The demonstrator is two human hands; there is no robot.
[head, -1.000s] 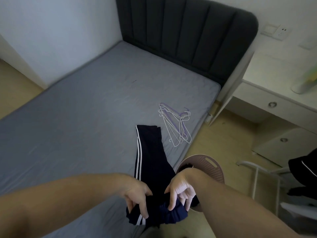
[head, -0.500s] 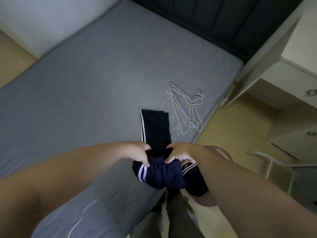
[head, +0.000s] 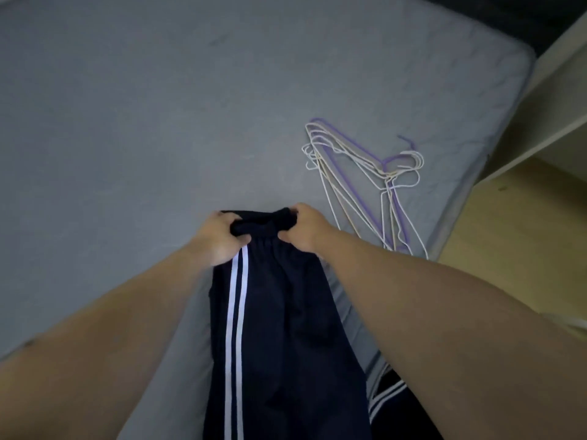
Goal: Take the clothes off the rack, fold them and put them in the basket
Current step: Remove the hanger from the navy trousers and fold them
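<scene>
Two-stripe trousers [head: 279,328] in left hand [head: 219,239], right hand [head: 306,231]

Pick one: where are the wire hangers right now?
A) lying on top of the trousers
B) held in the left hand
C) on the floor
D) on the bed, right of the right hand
D: the wire hangers lie in a pile on the grey bed, to the right of the right hand. That hand and the left hand both grip the navy trousers at the waistband.

One pair of trousers [head: 286,328], one mattress [head: 127,122], several hangers [head: 387,179], too tangled to count.
</scene>
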